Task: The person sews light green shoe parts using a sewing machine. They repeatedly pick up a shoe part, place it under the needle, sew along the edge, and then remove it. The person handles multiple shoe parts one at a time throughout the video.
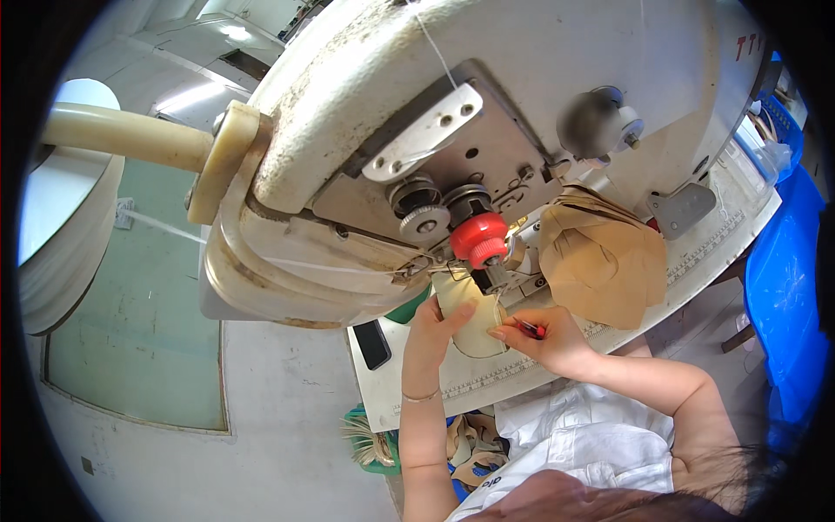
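A cream-coloured flat piece of material (470,324) with a rounded lower edge lies under the head of a sewing machine (348,113). My left hand (429,335) grips its left side, thumb on top. At its right edge, my right hand (550,341) pinches with thumb and forefinger. A small red and black hand tool (531,330) is tucked in that same hand; its exact kind is partly hidden by the fingers. Just above the piece sit the machine's red knob (479,241) and the dark presser parts (493,278).
Brown stacked pieces (604,261) stand right of the needle area. A phone (372,345) lies on the white table (461,383), left of my left hand. Below the table's front edge are fabric scraps (474,448). A blue plastic sheet (787,296) hangs at the right; a lamp (74,209) is far left.
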Demonstrator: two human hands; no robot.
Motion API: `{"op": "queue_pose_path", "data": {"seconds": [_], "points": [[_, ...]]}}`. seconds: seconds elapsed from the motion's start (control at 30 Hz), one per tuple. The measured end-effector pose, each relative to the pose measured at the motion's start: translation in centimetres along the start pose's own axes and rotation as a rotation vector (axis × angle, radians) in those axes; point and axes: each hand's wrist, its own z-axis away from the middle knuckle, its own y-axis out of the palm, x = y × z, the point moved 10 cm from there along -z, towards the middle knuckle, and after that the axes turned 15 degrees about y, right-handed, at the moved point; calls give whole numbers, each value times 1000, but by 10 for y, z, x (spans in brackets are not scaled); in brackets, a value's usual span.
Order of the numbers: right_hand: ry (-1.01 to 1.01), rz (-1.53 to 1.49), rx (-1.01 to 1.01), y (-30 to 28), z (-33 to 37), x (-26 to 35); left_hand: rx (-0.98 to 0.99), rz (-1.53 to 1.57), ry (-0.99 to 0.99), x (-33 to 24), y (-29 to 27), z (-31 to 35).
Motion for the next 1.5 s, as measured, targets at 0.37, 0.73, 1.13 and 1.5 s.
{"op": "queue_pose_path", "data": {"seconds": [0.37,0.73,1.13,1.5], "points": [[-5,-35,-38,-1,-2,9,10,89,-39,12,-1,-2],[-127,-6,-100,-11,-13,22,-107,179,112,2,2,-22],[-169,-35,-125,-24,-18,39,-296,203,171,13,-21,-38],[43,-270,-327,-89,-25,-33,-352,134,113,-12,-18,-49]]}}
